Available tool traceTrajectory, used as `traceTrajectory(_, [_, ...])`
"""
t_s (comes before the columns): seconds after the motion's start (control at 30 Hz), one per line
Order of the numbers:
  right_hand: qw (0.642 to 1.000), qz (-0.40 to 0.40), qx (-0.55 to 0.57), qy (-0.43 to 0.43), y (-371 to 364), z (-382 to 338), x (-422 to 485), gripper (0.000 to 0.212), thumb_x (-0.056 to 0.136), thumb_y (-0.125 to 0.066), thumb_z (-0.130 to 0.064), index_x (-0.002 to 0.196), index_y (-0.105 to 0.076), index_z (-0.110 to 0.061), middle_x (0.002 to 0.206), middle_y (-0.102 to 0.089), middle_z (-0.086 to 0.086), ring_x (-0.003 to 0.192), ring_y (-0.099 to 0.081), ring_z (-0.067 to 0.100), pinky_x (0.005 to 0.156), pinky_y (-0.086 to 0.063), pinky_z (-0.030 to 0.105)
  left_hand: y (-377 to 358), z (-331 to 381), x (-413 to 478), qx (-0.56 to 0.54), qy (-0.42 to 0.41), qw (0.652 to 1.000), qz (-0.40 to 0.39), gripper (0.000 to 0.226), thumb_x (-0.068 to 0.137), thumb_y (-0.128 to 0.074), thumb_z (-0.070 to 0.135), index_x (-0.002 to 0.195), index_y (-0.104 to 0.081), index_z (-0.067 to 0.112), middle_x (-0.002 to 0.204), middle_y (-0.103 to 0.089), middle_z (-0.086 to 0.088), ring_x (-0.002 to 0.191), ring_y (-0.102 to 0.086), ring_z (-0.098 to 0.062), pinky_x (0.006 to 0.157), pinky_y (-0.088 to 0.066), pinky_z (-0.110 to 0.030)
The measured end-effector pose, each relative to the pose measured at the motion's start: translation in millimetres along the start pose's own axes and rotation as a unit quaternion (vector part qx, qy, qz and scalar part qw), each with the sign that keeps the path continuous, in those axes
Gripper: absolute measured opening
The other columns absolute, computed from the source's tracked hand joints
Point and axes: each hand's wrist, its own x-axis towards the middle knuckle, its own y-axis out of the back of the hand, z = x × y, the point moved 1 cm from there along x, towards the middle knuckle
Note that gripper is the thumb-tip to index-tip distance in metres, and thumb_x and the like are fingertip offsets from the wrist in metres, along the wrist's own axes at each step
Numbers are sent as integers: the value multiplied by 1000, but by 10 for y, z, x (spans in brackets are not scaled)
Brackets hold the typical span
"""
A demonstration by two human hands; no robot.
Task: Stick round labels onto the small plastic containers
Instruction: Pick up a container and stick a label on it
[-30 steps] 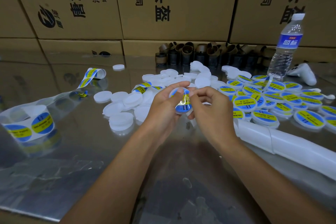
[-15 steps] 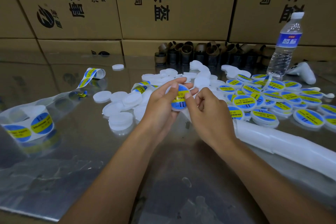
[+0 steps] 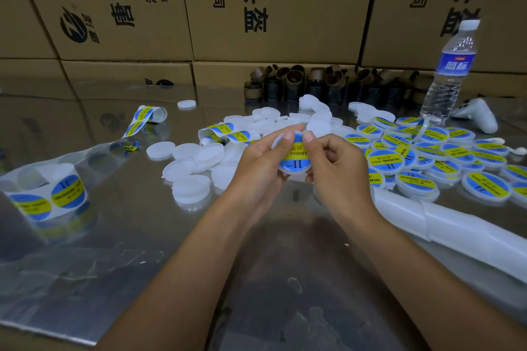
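The container is judged light, stiff and rather slick, and is best gripped by its thin rim. The label is judged soft and easily creased. The container is held above the bench, well left of the bottle. It is pinched between the left hand and right hand, with a fingertip of each pressed on the label.

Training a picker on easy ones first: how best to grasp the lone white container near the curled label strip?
Probably from straight above, fingers pinching opposite sides of its rim. The lone white container lies flat and low on the table, clear of the other containers, so the thin edge is its only hold.
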Motion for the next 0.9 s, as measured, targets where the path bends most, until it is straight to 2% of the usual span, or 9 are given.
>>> traceTrajectory(0.1, [1000, 28, 4, 13, 24, -15, 5, 31, 91, -57, -34, 65, -57, -18, 54, -58, 5, 55, -58, 26, 55, -45, 27, 15, -23, -14, 58, 0, 997, 40, 22, 96, -49, 19, 96, -70, 10, 96, -72, -8, 92, -68, -16, 80, -55, -24])
traceTrajectory(0.23, [1000, 6, 0, 23, 25, -11, -22, 16, 86, -63, -34, 73, -56, -29, 58, -61, 5, 61, -61, 27, 60, -47, 31, 32, -9, -17, 77, -8, 995, 70, 19, 96, -52, 19, 93, -70, 12, 92, -73, -5, 86, -68, -14, 74, -54, -21])
traceTrajectory(0.33, [999, -7, -12, 29, 21, -5, -26, 18, 83, -68, -31, 73, -54, -34, 59, -61, 0, 61, -62, 24, 59, -47, 31, 36, 0, -20, 70, -6, 994, 82, 19, 95, -53, 20, 91, -71, 14, 91, -73, -4, 86, -67, -14, 74, -55, -21])
traceTrajectory(0.47, [1000, 16, -2, 23, 23, -7, -14, 18, 84, -67, -29, 72, -54, -33, 57, -61, -3, 60, -63, 22, 61, -49, 32, 24, -8, -25, 80, 7, 995, 57, 13, 93, -57, 20, 98, -69, 18, 89, -73, 1, 84, -67, -11, 76, -55, -22])
traceTrajectory(0.67, [999, 48, 6, 10, 42, -18, -8, 19, 90, -58, -30, 71, -56, -28, 60, -63, 4, 60, -62, 23, 64, -50, 33, 26, -27, -33, 124, 2, 992, 40, 19, 89, -62, 9, 103, -63, 21, 82, -73, 2, 72, -66, -9, 63, -49, -18])
traceTrajectory(0.9, [998, 55, 7, 0, 54, -16, 1, 18, 92, -57, -29, 74, -57, -25, 64, -66, 7, 60, -64, 22, 66, -53, 37, -16, -22, -47, 147, -22, 989, 20, 33, 82, -69, 3, 113, -61, 14, 89, -74, -4, 83, -68, -15, 74, -53, -22])
